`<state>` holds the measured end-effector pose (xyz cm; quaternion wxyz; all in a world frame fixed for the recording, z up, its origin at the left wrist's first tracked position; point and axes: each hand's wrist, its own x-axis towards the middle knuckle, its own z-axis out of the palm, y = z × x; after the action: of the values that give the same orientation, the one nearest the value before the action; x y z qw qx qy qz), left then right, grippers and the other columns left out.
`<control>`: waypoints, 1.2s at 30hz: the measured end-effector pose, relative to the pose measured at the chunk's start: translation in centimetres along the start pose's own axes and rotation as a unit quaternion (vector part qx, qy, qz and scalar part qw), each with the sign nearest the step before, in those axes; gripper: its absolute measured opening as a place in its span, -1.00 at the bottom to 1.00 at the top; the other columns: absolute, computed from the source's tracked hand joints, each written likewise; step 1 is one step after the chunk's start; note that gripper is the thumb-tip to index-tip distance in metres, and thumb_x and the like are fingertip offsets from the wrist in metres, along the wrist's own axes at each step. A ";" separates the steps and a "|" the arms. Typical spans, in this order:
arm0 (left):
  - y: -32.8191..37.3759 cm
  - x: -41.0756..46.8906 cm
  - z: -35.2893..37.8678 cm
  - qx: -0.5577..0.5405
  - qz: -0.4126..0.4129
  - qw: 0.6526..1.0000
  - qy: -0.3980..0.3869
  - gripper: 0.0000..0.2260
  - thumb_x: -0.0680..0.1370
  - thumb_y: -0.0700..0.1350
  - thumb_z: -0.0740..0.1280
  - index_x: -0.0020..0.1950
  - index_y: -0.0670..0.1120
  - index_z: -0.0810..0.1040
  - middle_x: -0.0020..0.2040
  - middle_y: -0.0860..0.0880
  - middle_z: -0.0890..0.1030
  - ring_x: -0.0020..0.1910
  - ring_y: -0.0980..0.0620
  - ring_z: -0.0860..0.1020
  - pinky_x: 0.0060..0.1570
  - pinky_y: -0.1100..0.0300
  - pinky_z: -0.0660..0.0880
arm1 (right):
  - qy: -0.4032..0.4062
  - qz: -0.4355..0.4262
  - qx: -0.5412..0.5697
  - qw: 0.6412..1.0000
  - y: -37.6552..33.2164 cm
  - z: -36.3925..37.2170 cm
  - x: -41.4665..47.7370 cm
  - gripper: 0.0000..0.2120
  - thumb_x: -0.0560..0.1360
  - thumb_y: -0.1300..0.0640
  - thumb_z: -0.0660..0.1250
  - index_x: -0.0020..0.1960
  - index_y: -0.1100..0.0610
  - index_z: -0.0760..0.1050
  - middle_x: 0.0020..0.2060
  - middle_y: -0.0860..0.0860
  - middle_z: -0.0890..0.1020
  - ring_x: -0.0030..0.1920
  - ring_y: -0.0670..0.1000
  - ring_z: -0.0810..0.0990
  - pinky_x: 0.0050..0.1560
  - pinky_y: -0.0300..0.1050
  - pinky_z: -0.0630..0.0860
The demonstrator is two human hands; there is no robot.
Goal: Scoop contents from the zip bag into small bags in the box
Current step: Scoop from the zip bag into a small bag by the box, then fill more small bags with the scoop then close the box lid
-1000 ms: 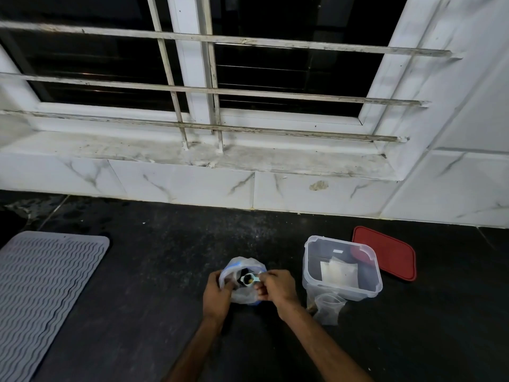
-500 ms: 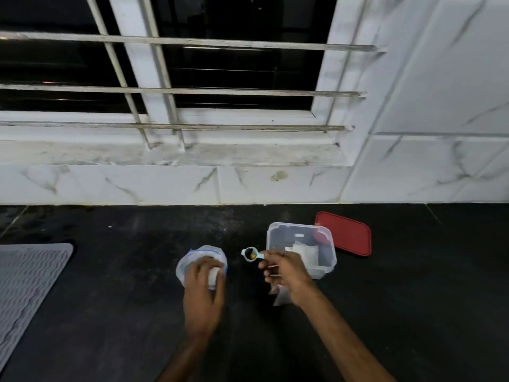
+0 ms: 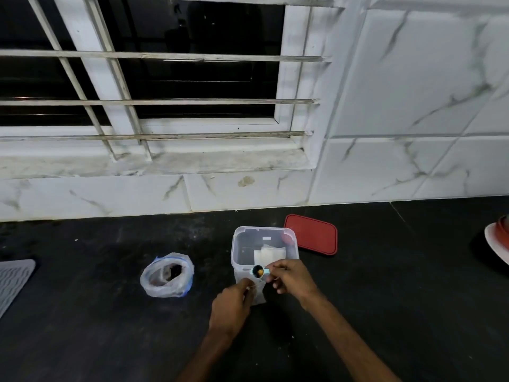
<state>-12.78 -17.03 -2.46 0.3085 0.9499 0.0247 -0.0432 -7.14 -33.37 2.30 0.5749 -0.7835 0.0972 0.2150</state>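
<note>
The zip bag (image 3: 167,275) stands open on the dark counter, left of centre, with dark contents inside. A clear plastic box (image 3: 264,248) to its right holds small white bags (image 3: 268,255). My right hand (image 3: 293,277) pinches the handle of a small light-blue scoop (image 3: 259,271) with something orange-brown in its bowl, held at the box's near wall. My left hand (image 3: 231,308) grips the top of a small clear bag (image 3: 257,295) that stands in front of the box, right under the scoop.
A red lid (image 3: 311,234) lies flat behind the box on the right. A grey ribbed mat (image 3: 13,279) sits at the left edge. A red and white object (image 3: 500,242) shows at the right edge. Tiled wall and barred window rise behind the counter.
My right hand carried the scoop from the zip bag over to the box. My left hand let go of the zip bag and took hold of the small clear bag.
</note>
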 end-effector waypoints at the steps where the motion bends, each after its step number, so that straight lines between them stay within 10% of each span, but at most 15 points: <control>1: 0.1 -0.2 0.2 -0.005 -0.002 1.000 0.001 -0.84 0.62 0.05 0.19 0.14 0.12 0.50 0.07 0.06 0.65 0.00 0.10 0.62 -0.05 0.22 0.49 | 0.001 -0.008 -0.025 1.000 0.4 0.0 -0.1 -0.84 0.54 0.27 0.28 -0.01 0.21 0.64 -0.22 0.12 0.71 -0.35 -0.07 0.57 -0.38 -0.25 0.51; 17: 0.9 -1.3 1.0 -0.050 -0.007 0.997 0.051 -0.78 0.58 0.00 0.31 0.21 0.14 0.58 0.15 0.16 0.62 0.04 0.25 0.57 0.02 0.36 0.48 | 0.042 -0.210 -0.219 0.952 2.6 0.1 1.0 -0.77 0.48 0.30 0.37 0.03 0.06 0.69 0.00 -0.10 0.69 0.04 -0.16 0.61 0.18 -0.27 0.53; 23: 0.1 -2.6 0.5 -0.093 -0.074 0.989 0.084 -0.70 0.49 0.15 0.38 0.20 0.25 0.43 0.11 0.25 0.46 -0.02 0.23 0.54 -0.09 0.29 0.52 | 0.070 -0.142 0.031 0.987 2.7 -1.6 0.4 -0.85 0.52 0.24 0.37 0.01 0.07 0.68 -0.10 -0.09 0.72 -0.14 -0.18 0.64 -0.16 -0.27 0.57; 28: -0.9 -1.2 0.7 -0.165 -0.146 0.972 0.083 -0.82 0.48 0.03 0.44 0.06 0.10 0.55 0.05 0.10 0.53 -0.03 0.19 0.54 -0.02 0.24 0.50 | 0.241 -0.043 0.329 0.912 4.9 -5.6 1.8 -0.88 0.55 0.28 0.32 0.03 0.11 0.58 -0.22 0.04 0.72 -0.31 -0.10 0.57 -0.42 -0.24 0.41; 36: 0.8 -0.3 1.4 -0.213 -0.101 0.968 0.090 -0.92 0.50 -0.06 0.44 -0.09 0.12 0.58 -0.03 0.08 0.58 -0.06 0.13 0.60 -0.06 0.25 0.54 | 0.286 0.069 -0.007 0.956 11.3 -8.1 5.8 -0.98 0.45 0.15 0.42 -0.15 0.06 0.62 -0.14 0.01 0.68 -0.01 0.08 0.63 0.02 -0.05 0.56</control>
<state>-13.11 -18.46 -3.07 0.4942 0.8548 0.1570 0.0181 -4.70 -44.09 -7.96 0.5008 -0.8078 0.3102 0.0217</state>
